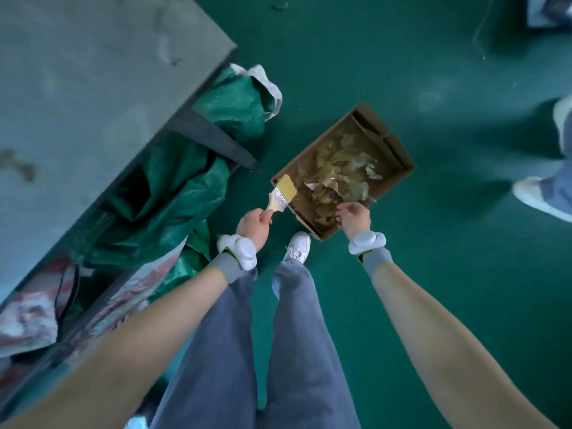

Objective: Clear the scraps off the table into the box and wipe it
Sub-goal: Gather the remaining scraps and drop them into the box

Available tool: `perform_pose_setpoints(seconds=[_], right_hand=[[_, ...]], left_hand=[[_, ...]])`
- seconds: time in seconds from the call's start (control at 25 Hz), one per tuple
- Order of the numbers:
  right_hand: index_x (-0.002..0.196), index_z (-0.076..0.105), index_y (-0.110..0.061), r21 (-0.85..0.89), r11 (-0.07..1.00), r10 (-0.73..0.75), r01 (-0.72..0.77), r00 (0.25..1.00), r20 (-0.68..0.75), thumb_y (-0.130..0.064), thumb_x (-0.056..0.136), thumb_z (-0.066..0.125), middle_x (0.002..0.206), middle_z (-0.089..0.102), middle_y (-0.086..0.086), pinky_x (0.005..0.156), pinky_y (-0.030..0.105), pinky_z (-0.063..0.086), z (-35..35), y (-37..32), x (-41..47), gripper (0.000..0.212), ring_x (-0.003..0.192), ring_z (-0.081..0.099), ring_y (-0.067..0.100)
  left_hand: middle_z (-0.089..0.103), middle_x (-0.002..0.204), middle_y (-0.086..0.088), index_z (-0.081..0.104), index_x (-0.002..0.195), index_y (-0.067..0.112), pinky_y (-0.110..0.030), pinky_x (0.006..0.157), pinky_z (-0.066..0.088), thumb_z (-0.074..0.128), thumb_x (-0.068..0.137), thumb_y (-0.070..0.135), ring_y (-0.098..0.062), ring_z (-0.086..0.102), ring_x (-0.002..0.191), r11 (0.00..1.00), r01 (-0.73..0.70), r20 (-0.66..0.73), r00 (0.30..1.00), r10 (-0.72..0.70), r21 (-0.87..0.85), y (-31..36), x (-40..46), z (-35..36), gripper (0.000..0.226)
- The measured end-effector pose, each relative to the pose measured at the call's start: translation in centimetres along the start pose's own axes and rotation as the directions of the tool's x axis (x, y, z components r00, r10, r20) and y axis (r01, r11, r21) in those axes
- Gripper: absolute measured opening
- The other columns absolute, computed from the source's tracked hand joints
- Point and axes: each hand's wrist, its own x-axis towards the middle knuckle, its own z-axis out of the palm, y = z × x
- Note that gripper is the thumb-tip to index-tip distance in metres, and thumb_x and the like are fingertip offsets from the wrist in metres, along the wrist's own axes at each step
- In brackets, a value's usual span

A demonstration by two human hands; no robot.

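Two hands work at the cardboard box [393,144], which sits on the green floor just beside the corner of the desk [93,88]. The left hand [254,223] is clenched round the pale wooden handle of a flat paintbrush [282,194], whose yellowish bristles hang over the box's near-left corner. The right hand [353,215] hovers at the box's near edge with fingers curled; whether that grip pinches the rim, holds a scrap or holds nothing cannot be told.

Inside the box lies a loose heap of scraps [340,174]: thin, crinkled, partly see-through pieces in tan and yellow, like film or tape backing. They look very light and limp, likely to flutter or cling, so sweeping should suit them better than pinching.

By its look the box is shallow, open-topped and brown, with stiff walls and a folded flap at the far end. It is probably light even when loaded, and its walls may flex, so a hold on two opposite edges seems safest.

Seen from here, the desk top is grey, flat and dull, with faint smudges. Crumpled green sheeting [185,181], glossy and soft, is stuffed beneath the desk.
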Motion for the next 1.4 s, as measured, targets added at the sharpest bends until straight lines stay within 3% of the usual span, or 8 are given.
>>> perform_pose_setpoints(seconds=[0.4, 0.52, 0.64, 0.8, 0.92, 1.04, 1.28, 1.4], right_hand=[[0.091, 0.064, -0.012, -0.205, 0.91, -0.342, 0.361, 0.932, 0.123, 0.002, 0.083, 0.041, 0.084, 0.068, 0.005, 0.084, 0.043, 0.054, 0.9, -7.4, -15.9, 0.028, 0.08, 0.062, 0.021], [0.09, 0.065, -0.015, -0.291, 0.813, -0.468, 0.503, 0.864, 0.187, -0.007, 0.08, 0.043, 0.087, 0.071, 0.006, 0.087, 0.045, 0.053, 3.2, -9.3, -21.3, 0.025, 0.086, 0.065, 0.027], [0.096, 0.064, -0.011, -0.3, 0.696, -0.607, 0.652, 0.758, 0.238, -0.004, 0.086, 0.048, 0.088, 0.066, 0.001, 0.08, 0.03, 0.05, 5.0, -11.5, -25.9, 0.02, 0.086, 0.063, 0.021], [0.099, 0.061, -0.009, -0.258, 0.45, -0.768, 0.855, 0.518, 0.376, -0.001, 0.089, 0.051, 0.09, 0.065, 0.003, 0.075, 0.019, 0.048, 9.3, -15.5, -31.3, 0.016, 0.083, 0.061, 0.016], [0.097, 0.06, -0.009, -0.234, 0.347, -0.785, 0.908, 0.418, 0.457, -0.001, 0.089, 0.05, 0.089, 0.067, 0.008, 0.072, 0.012, 0.045, 13.7, -17.9, -33.9, 0.015, 0.081, 0.062, 0.019], [0.097, 0.06, -0.01, -0.22, 0.273, -0.774, 0.936, 0.35, 0.528, -0.001, 0.088, 0.049, 0.089, 0.068, 0.012, 0.076, 0.023, 0.047, 18.2, -19.6, -36.0, 0.017, 0.083, 0.062, 0.023], [0.092, 0.057, -0.018, -0.186, 0.141, -0.692, 0.972, 0.231, 0.685, -0.004, 0.089, 0.048, 0.087, 0.066, 0.007, 0.076, 0.032, 0.05, 28.3, -20.0, -40.5, 0.017, 0.083, 0.062, 0.025], [0.093, 0.058, -0.017, -0.181, 0.073, -0.609, 0.981, 0.188, 0.771, -0.005, 0.089, 0.048, 0.087, 0.065, 0.006, 0.077, 0.035, 0.05, 32.8, -18.9, -42.7, 0.017, 0.083, 0.062, 0.025]], left_hand=[[0.058, 0.075, -0.006, 0.046, 0.065, 0.02, -0.04, 0.076, 0.044, 0.038, 0.101, 0.027, -0.027, 0.058, 0.077, 0.974, -0.143, -0.12, 0.985, 0.122, -0.177, -2.6, -14.6, -10.6, 0.037], [0.053, 0.065, 0.001, 0.044, 0.062, 0.022, -0.035, 0.07, 0.039, 0.039, 0.101, 0.023, -0.019, 0.049, 0.063, 0.935, -0.191, -0.192, 0.972, 0.137, -0.3, -4.9, -17.8, -14.0, 0.039], [0.044, 0.058, 0.002, 0.039, 0.058, 0.021, -0.034, 0.065, 0.034, 0.039, 0.101, 0.022, -0.018, 0.039, 0.057, 0.876, -0.264, -0.292, 0.944, 0.15, -0.404, -6.8, -20.1, -16.5, 0.043], [0.039, 0.057, 0.0, 0.036, 0.06, 0.015, -0.033, 0.057, 0.028, 0.038, 0.099, 0.035, -0.018, 0.032, 0.056, 0.782, -0.322, -0.483, 0.875, 0.031, -0.533, -10.4, -22.3, -21.3, 0.044], [0.038, 0.06, -0.006, 0.04, 0.064, 0.007, -0.032, 0.056, 0.026, 0.038, 0.09, 0.053, -0.019, 0.033, 0.058, 0.762, -0.332, -0.579, 0.812, -0.069, -0.556, -13.8, -22.8, -24.3, 0.053], [0.047, 0.065, -0.009, 0.051, 0.073, -0.003, -0.035, 0.058, 0.033, 0.044, 0.08, 0.063, -0.018, 0.04, 0.061, 0.693, -0.338, -0.611, 0.77, -0.186, -0.637, -17.2, -23.1, -26.9, 0.067], [0.039, 0.058, -0.001, 0.039, 0.062, 0.01, -0.03, 0.056, 0.029, 0.055, 0.09, 0.03, -0.02, 0.033, 0.057, 0.679, -0.247, -0.643, 0.64, -0.421, -0.691, -24.9, -24.3, -31.5, 0.038], [0.046, 0.063, -0.002, 0.046, 0.066, 0.011, -0.03, 0.058, 0.032, 0.051, 0.091, 0.027, -0.022, 0.04, 0.061, 0.634, -0.188, -0.619, 0.537, -0.573, -0.75, -29.3, -25.2, -33.7, 0.03]])
